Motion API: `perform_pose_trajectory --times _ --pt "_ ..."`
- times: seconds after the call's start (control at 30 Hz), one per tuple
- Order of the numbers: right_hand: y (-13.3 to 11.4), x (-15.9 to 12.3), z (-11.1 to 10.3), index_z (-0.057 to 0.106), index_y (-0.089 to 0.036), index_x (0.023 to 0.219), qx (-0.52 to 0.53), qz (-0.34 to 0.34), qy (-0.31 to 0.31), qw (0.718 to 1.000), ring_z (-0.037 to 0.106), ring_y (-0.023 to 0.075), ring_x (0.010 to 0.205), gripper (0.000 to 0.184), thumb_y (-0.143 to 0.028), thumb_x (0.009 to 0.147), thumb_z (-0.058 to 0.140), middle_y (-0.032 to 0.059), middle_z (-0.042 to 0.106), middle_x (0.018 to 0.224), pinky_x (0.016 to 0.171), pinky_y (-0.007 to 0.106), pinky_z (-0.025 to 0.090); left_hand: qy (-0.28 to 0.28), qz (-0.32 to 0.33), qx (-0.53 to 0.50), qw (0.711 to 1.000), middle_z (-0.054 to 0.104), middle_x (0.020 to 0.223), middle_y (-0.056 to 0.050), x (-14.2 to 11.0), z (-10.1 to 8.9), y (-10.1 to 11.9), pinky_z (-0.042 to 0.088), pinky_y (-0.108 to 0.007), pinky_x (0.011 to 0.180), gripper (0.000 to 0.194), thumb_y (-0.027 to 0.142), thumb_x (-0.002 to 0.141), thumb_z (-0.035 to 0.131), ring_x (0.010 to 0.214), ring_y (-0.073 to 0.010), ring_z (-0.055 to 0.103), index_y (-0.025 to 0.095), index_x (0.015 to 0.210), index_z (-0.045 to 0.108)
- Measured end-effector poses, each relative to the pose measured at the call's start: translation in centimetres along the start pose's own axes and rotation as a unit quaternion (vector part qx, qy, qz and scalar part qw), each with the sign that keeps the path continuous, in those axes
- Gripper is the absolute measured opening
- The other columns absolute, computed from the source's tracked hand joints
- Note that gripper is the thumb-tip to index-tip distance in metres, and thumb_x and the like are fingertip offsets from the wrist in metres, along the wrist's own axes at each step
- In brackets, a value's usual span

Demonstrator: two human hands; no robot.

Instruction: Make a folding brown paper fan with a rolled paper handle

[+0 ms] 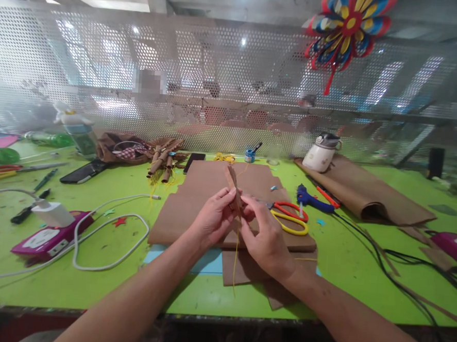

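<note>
Your left hand (218,214) pinches a brown paper strip (231,177), long axis pointing away from you, above brown sheets (196,197); your right hand (268,235) meets its near end, grip state indiscernible.

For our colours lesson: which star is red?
The red star by the white cable, left of the left hand; the green star and blue star aren't red.

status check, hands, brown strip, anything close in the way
Left hand pinching brown paper strip; right hand against it, grip unclear. Yellow string hanging below. Scissors close by right hand.
</note>
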State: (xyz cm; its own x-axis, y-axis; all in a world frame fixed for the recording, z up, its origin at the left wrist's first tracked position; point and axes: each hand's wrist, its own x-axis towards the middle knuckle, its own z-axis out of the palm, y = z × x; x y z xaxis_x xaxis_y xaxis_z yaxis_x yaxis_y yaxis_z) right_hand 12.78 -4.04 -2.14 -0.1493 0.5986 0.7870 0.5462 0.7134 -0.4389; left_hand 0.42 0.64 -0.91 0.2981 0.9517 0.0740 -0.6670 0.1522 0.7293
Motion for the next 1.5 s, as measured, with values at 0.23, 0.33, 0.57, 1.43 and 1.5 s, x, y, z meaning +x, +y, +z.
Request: perform_pose_trajectory --times 0.23,0.33,0.57,1.43,1.5 --pt "0.3 0.0 -0.1 0.048 -0.019 0.122 0.014 0.045 -0.007 0.999 0.055 0.0164 0.08 0.045 -0.004 0.079 0.051 0.0039 0.059 0.091 0.079 0.031 0.047 -0.036 -0.015 0.015 0.999 0.063 0.072 -0.004 0.2 -0.8 -0.4 0.05 -0.028 0.067 0.013 0.025 0.079 0.063 0.066 -0.0138 0.06 0.012 0.078 0.062" --pt "0.7 -0.1 0.0 0.047 -0.02 0.122 0.025 0.064 -0.01 0.998 0.055 0.0155 0.076 0.045 -0.006 0.079 0.052 0.0023 0.06 0.087 0.076 0.03 0.047 -0.009 -0.025 0.019 0.999 0.063 0.07 -0.005 0.4 -1.0 -0.5 0.049 -0.028 0.067 0.014 0.025 0.076 0.065 0.065 -0.014 0.059 0.011 0.077 0.062" --pt "0.8 -0.3 0.0 0.048 -0.019 0.122 0.007 0.061 -0.02 0.998 0.055 0.0157 0.076 0.045 -0.006 0.079 0.051 0.002 0.059 0.085 0.076 0.031 0.046 0.044 -0.042 0.031 0.998 0.064 0.069 -0.004 0.4 -1.1 -0.5 0.048 -0.027 0.066 0.016 0.024 0.07 0.07 0.063 -0.0138 0.059 0.011 0.076 0.063" --pt "0.4 -0.2 0.0 0.051 -0.02 0.116 0.077 0.066 -0.021 0.995 0.057 0.0155 0.077 0.037 -0.009 0.081 0.049 0.0031 0.06 0.087 0.076 0.031 0.049 0.027 -0.035 -0.006 0.999 0.064 0.069 -0.005 0.2 -0.4 -0.2 0.048 -0.026 0.067 0.01 0.016 0.068 0.069 0.063 -0.0131 0.059 0.01 0.071 0.062" --pt "0.4 -0.2 0.0 0.051 -0.02 0.116 0.077 0.068 -0.021 0.995 0.057 0.0157 0.077 0.038 -0.009 0.08 0.05 0.0032 0.06 0.087 0.075 0.031 0.049 0.028 -0.04 -0.006 0.999 0.063 0.069 -0.004 0.2 -0.4 -0.1 0.047 -0.025 0.066 0.009 0.014 0.068 0.068 0.062 -0.0123 0.059 0.01 0.071 0.062"
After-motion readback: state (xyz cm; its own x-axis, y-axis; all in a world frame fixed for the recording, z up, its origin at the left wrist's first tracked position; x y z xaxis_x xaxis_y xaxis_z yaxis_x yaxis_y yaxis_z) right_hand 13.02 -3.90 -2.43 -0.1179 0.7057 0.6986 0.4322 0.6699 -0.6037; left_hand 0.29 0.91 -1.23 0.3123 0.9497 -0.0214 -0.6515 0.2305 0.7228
